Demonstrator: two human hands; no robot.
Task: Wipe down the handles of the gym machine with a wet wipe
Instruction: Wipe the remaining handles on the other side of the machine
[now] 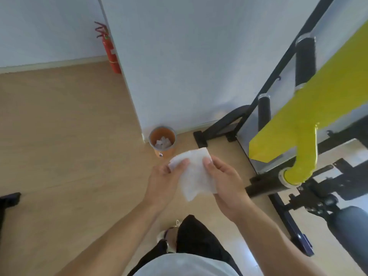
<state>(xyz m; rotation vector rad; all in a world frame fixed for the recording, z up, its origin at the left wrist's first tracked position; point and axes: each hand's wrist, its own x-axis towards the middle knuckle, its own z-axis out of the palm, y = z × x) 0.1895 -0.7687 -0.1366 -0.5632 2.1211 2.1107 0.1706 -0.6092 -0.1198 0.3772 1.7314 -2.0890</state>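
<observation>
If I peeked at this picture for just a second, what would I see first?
First, the white wet wipe in the middle, stretched between the left hand and right hand. Next, the bright yellow machine arm on the right, with black handles above it. Beyond the wipe, an orange bin stands against the wall.

One wet wipe (pixel 194 173), pinched between two hands: left hand (pixel 166 181), right hand (pixel 227 186). Three black handles beyond the grip: (pixel 305 61), (pixel 264 112), (pixel 262 186). One orange bin (pixel 162 142). One fire extinguisher (pixel 110 50).
</observation>
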